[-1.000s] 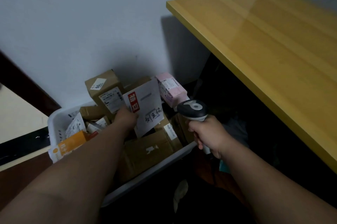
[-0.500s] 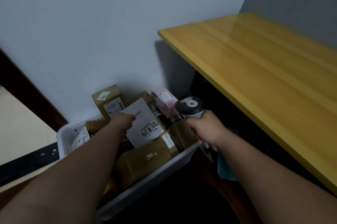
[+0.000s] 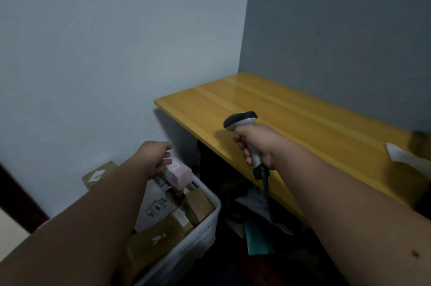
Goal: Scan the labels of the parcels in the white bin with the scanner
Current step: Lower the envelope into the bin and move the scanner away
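Both hands are reaching forward from the bottom corners of the view. At about 8 o'clock the left hand [image 3: 155, 157] is curling its fingers down onto the top of a pale pink rectangular parcel [image 3: 178, 172]; whether it is actually gripping the parcel or only resting on it cannot be told. That pink parcel is standing at the far end of the white plastic bin [image 3: 205, 229], which is sitting low at 7 o'clock, packed with parcels. Within the bin, a brown cardboard box with a white label [image 3: 99, 175] is leaning at the far left beside the left forearm, a white flat mailer with black handwriting [image 3: 155, 208] is lying just below the pink parcel, and a long brown cardboard box [image 3: 156, 241] is lying nearest the viewer against the bin's wall. Right of centre, at about 3 o'clock, the right hand [image 3: 256, 146] is closing fully around the handle of the grey and black handheld barcode scanner [image 3: 241, 120], holding it upright above the yellow wooden tabletop [image 3: 303, 120], well apart from the bin. A black cable [image 3: 265, 192] is hanging from the handle's base.
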